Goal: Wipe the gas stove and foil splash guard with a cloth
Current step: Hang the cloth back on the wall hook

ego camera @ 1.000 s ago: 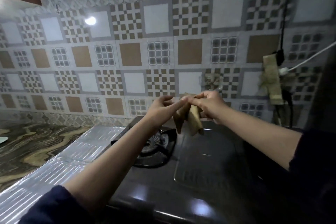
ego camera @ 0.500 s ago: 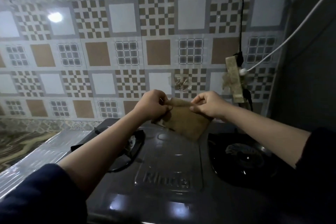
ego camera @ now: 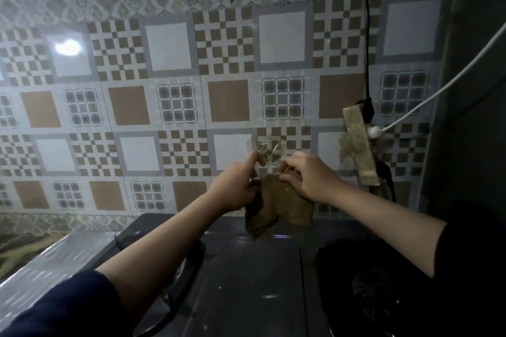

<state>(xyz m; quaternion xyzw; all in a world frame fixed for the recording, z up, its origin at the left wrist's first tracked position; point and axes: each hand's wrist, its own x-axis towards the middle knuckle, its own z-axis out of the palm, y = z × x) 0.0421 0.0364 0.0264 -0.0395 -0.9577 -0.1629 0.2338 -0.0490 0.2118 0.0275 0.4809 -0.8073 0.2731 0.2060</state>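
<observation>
Half a second earlier we had held the cloth (ego camera: 276, 206) stretched flat between our hands; by this moment we had brought them close together, so the cloth hung bunched and folded below them, and our view had tilted up toward the tiled wall (ego camera: 169, 107). At far left the foil splash guard (ego camera: 52, 262) lay flat on the surface beside the gas stove (ego camera: 254, 282), and we had not touched it. Our left hand (ego camera: 237, 188) was curled shut on the cloth's left edge, forefinger raised. The cloth hung in the air just above the stove's back edge, in front of the wall, touching neither. Our right hand (ego camera: 306, 175) pinched the top right of the cloth, fingers bent down over it. Further right, a taped power strip (ego camera: 357, 145) hung on the wall with a white cable (ego camera: 449, 85) plugged in. We judged that we were folding the cloth into a pad and that no wiping had begun.
</observation>
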